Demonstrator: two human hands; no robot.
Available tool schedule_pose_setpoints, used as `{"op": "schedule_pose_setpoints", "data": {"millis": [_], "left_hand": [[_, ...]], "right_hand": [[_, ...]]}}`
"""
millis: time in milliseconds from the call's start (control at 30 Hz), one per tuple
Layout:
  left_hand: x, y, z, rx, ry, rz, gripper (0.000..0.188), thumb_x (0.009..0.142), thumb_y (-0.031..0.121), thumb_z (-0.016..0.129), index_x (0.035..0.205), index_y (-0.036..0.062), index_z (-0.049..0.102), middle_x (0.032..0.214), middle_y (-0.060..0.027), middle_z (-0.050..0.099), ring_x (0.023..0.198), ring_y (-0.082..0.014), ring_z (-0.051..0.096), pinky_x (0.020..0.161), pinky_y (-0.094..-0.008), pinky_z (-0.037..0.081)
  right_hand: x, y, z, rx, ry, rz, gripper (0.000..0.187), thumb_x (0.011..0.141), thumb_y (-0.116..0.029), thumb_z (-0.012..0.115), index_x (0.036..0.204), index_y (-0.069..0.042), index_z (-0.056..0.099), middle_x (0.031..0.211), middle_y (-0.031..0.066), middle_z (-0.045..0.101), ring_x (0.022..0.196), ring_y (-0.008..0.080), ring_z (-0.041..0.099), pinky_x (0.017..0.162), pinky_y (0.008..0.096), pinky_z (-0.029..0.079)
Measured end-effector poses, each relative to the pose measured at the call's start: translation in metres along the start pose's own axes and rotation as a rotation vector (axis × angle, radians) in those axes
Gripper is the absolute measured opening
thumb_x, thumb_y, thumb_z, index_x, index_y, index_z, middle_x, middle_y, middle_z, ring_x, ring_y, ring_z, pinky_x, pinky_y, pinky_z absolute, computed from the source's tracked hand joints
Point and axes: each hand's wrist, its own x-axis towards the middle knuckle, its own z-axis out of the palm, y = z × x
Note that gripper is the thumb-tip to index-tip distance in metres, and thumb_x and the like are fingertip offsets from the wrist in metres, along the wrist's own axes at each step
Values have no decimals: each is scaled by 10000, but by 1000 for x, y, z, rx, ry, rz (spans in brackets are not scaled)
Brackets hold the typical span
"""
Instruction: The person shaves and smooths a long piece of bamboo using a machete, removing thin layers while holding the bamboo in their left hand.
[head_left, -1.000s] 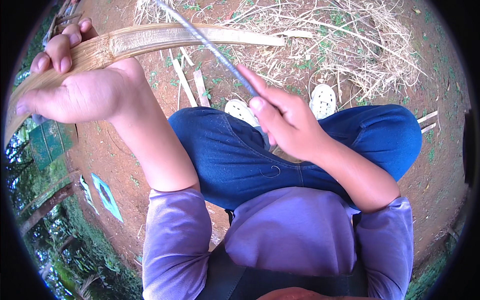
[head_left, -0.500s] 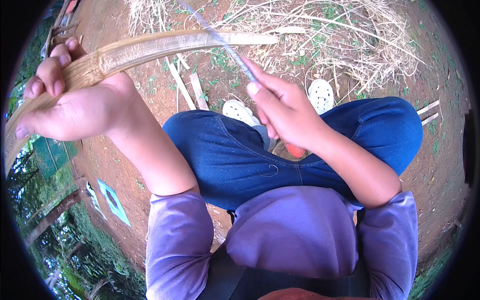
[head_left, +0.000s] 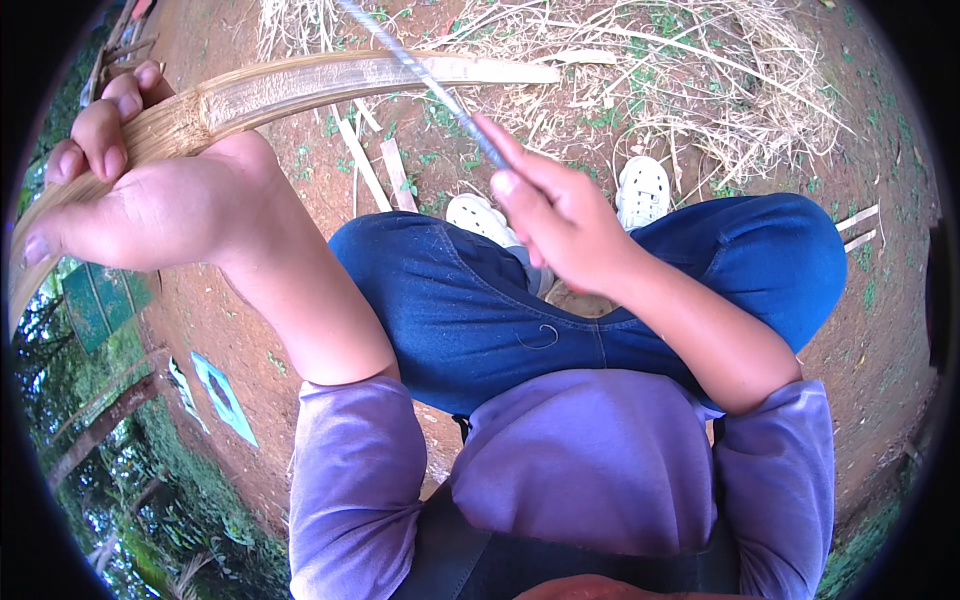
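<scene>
Left hand (head_left: 160,208) clamps a bamboo strip (head_left: 290,88); right hand (head_left: 568,222) grips a forward-pointing blade (head_left: 452,105), seemingly shaving. Next stroke calls for steadiness.

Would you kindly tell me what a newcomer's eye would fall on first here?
Probably the long, pale bamboo strip at upper left, gripped in the left hand, with the thin grey blade in the right hand crossing it in view. Next, the tangle of pale shavings on the ground at upper right stands out.
</scene>
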Motion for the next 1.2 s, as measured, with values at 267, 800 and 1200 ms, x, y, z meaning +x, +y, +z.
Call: {"op": "schedule_pose_setpoints", "data": {"millis": [267,800,1200], "left_hand": [[2,-3,-9,8,-7,10,628,983,766,284,948,144,370,655,7,397,683,-195,473,728,-374,508],[-2,-2,11,165,93,68,307,947,446,447,791,192,375,594,37,370,645,-191,406,676,-390,443],[5,-6,4,187,127,41,362,966,495,417,787,183,367,587,36,368,632,-190,410,647,-391,453]], "right_hand": [[-5,-19,3,-34,-17,-5,581,1093,-356,446,1619,-170,284,668,-27,488,507,44,477,486,226,442],[-1,-15,-11,-37,9,128,573,1090,-331,445,1616,-171,282,653,-31,486,493,55,473,453,223,451],[-3,-14,-7,-148,-30,-79,553,1092,-329,448,1616,-233,298,678,-28,491,514,59,511,475,226,462]]}}
